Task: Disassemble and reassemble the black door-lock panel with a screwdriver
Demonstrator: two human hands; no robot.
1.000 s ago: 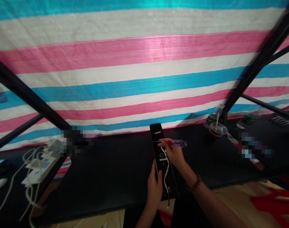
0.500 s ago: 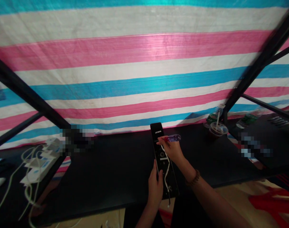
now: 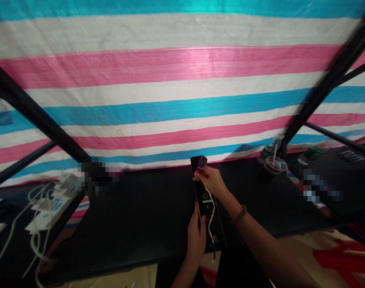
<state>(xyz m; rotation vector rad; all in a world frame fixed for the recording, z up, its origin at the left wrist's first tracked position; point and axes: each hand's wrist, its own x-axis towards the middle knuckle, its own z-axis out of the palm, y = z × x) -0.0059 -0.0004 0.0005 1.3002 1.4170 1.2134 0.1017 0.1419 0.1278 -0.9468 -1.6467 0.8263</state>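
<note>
A long, narrow black panel [image 3: 216, 224] lies at the table's front edge, its lower end just over it. Along it runs a white cable [image 3: 211, 214] ending in a small connector near the bottom. My left hand [image 3: 197, 230] grips the panel's left edge, thumb on top and fingers along the side. Over the panel's upper part, my right hand [image 3: 211, 180] is closed around a screwdriver [image 3: 202, 163] with a purple, see-through handle and a red collar. The handle points up and away; its tip is hidden by my fingers.
Right of the panel stands a lidded plastic cup [image 3: 275, 165] with a straw, beside a clear bottle [image 3: 268, 151]. On the left, white cables surround a power strip [image 3: 52, 210]. Black metal frame bars [image 3: 41, 116] slope at both sides before a striped sheet [image 3: 170, 116].
My right hand has turned the screwdriver from lying sideways to the right to pointing upward, and shifted slightly left. My left hand and the panel stay nearly in place.
</note>
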